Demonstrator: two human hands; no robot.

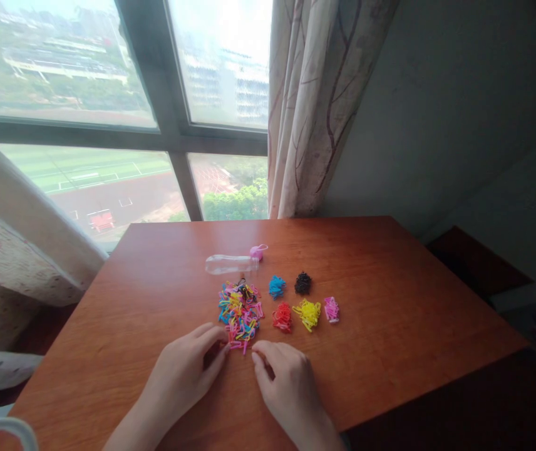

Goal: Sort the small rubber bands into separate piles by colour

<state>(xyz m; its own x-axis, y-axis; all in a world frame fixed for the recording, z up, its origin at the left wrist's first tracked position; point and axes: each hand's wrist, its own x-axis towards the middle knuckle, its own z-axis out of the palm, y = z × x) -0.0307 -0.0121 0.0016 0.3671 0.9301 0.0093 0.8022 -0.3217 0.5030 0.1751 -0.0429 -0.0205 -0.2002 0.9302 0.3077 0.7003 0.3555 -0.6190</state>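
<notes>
A mixed pile of small coloured loops, like paper clips or little elastic bands [240,308], lies on the table before me. My left hand [193,360] is at the pile's near left edge, thumb and forefinger brought together beside pink pieces. Just right of that edge, my right hand [284,376] has its thumb and forefinger pinched. Whatever either pinch holds is too small to make out. Sorted by colour, a blue heap [276,287], a black heap [302,283], a red heap [282,317], a yellow heap [308,314] and a pink heap [331,309] sit right of the pile.
Behind the pile a clear bottle [230,264] lies on its side, with a pink cap [256,252] at its right end. The brown wooden table [390,326] reaches back to a window [174,138] and a patterned curtain [305,106]. A white curved object [9,426] shows at lower left.
</notes>
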